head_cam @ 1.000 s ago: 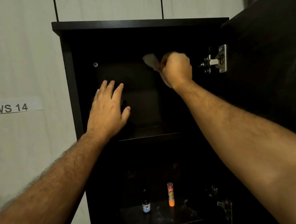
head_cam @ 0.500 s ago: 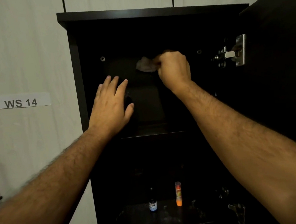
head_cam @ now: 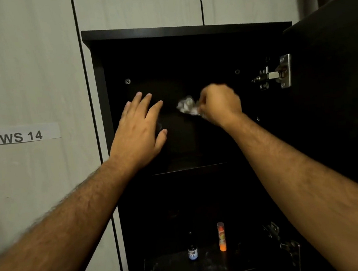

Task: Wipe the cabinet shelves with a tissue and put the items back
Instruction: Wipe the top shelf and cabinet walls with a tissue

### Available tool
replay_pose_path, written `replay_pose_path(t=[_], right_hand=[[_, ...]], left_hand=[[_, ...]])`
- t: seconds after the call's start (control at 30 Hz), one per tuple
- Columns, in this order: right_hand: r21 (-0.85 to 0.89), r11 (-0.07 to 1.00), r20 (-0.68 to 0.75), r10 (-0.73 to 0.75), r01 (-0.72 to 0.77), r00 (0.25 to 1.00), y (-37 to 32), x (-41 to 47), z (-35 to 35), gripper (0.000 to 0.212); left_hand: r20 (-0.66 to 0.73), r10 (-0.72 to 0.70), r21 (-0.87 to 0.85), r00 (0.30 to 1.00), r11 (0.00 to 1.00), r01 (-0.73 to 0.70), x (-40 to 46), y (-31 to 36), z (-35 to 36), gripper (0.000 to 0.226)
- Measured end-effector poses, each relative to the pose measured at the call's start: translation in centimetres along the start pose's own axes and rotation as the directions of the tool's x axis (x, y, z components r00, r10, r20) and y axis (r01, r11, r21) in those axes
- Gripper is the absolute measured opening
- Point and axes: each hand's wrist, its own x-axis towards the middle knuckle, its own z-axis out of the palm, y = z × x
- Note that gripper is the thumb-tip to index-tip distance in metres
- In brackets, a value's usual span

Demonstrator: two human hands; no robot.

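Note:
A dark cabinet stands open in front of me. My right hand grips a crumpled white tissue against the back panel of the upper compartment. My left hand is spread flat with straight fingers inside the same compartment, left of the tissue. The upper shelf edge runs below both hands. On the lower shelf stand a small dark bottle with a blue label and an orange tube.
The cabinet door hangs open on the right, with metal hinges at the top and lower down. A white wall with a paper label "WS 14" lies to the left.
My right hand has moved the tissue downward and across the back panel. My left hand keeps its place. The view has tilted up a little.

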Motion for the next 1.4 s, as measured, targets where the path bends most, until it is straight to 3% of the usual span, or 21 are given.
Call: replay_pose_path(t=[0.07,0.17,0.3,0.57,0.67,0.77,0.83,0.9,1.0,1.13,1.2,1.3,1.4], right_hand=[[0.096,0.995,-0.093,0.025,-0.015,0.995,-0.3,2.6,-0.9,0.014],[0.328,0.944,-0.124,0.075,-0.03,0.989,-1.1,6.4,-0.6,0.013],[0.398,0.917,-0.278,0.087,0.032,0.956,-2.0,7.0,1.3,0.021],[0.143,0.961,-0.257,-0.196,0.238,0.946,-3.3,4.1,3.1,0.02],[0.165,0.954,-0.15,-0.227,0.251,0.962,-1.7,0.0,4.0,0.013],[0.176,0.968,0.14,-0.206,0.18,0.968,-0.2,-3.9,5.1,0.007],[0.061,0.987,0.354,-0.16,0.148,0.922,-0.1,-4.6,5.0,0.013],[-0.124,0.979,0.435,-0.092,0.16,0.896,-0.4,-4.2,3.7,0.013],[-0.199,0.976,0.344,-0.01,0.084,0.939,-0.5,-2.6,2.0,0.012],[0.092,0.995,0.032,0.036,-0.039,0.999,-0.7,0.6,1.0,0.006],[0.259,0.963,-0.08,0.099,-0.076,0.992,-1.2,2.8,0.8,0.016],[0.447,0.894,-0.16,0.099,-0.017,0.982,-3.1,4.9,0.9,0.017],[0.379,0.921,-0.167,-0.025,0.088,0.986,-5.4,4.4,1.9,0.019]], left_hand=[[-0.016,0.036,0.018,0.999,0.999,-0.036,0.3,-0.2,-0.5,0.065],[-0.048,0.062,0.048,0.997,0.997,-0.06,0.5,-0.7,-1.3,0.063],[-0.075,0.09,0.07,0.993,0.994,-0.085,0.3,-1.3,-1.9,0.062],[-0.093,0.128,0.078,0.987,0.99,-0.121,0.0,-1.6,-1.5,0.06],[-0.102,0.118,0.052,0.988,0.992,-0.113,-0.2,-1.8,-1.6,0.06],[-0.102,0.117,0.046,0.988,0.993,-0.113,-0.4,-1.8,-1.6,0.06],[-0.106,0.12,0.056,0.987,0.992,-0.114,-0.5,-1.7,-1.5,0.06],[-0.107,0.125,0.07,0.986,0.991,-0.118,-0.6,-1.6,-1.5,0.06],[-0.126,0.119,0.108,0.985,0.989,-0.106,-0.7,-1.8,-1.9,0.062],[-0.191,0.104,0.154,0.976,0.985,-0.075,-0.9,-2.9,-2.9,0.069],[-0.208,0.085,0.159,0.974,0.986,-0.052,-0.9,-3.5,-3.3,0.073],[-0.213,0.052,0.166,0.976,0.986,-0.016,-0.7,-4.3,-3.4,0.075],[-0.203,0.031,0.166,0.979,0.986,0.003,-0.8,-5.0,-3.1,0.076]])
